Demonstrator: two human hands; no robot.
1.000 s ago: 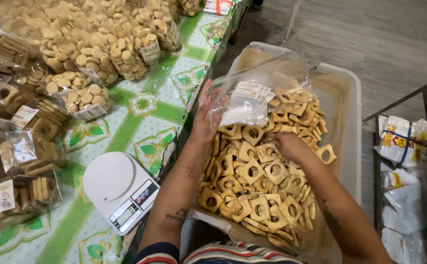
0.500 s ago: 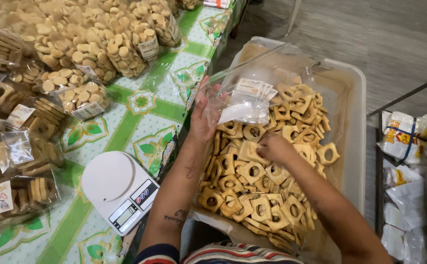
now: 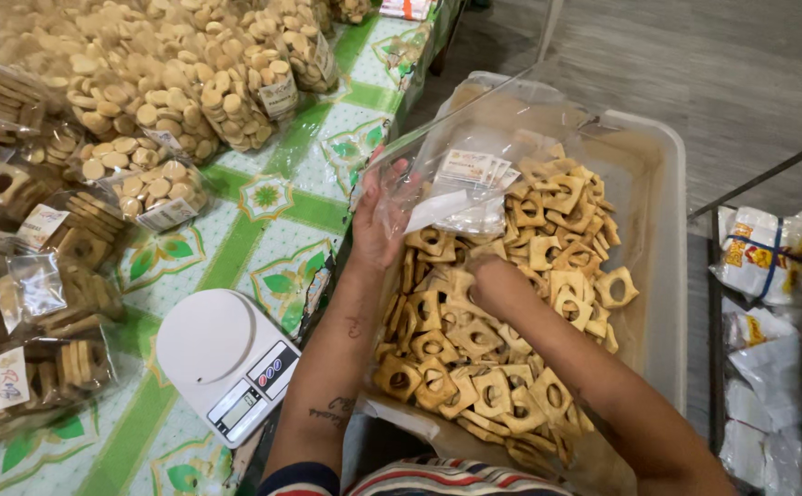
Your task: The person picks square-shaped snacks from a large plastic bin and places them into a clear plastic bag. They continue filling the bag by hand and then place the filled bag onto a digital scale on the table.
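Green patterned table (image 3: 263,230), grey floor. One tub (image 3: 663,276) beside it, heaped with square holed biscuits (image 3: 474,367), too many to count. One white scale (image 3: 226,363) on table. Left hand (image 3: 378,220) grips one clear bag (image 3: 474,184) over tub; right hand (image 3: 497,285) clenched in the biscuits.

- The right hand (image 3: 497,287) is dug into the square biscuits (image 3: 474,358); its fingertips are buried, so its grip cannot be told.
- The clear bag (image 3: 474,184) veils the left hand (image 3: 381,225) fingers.
- The packed biscuit bags (image 3: 43,276) are cut off at the left edge.
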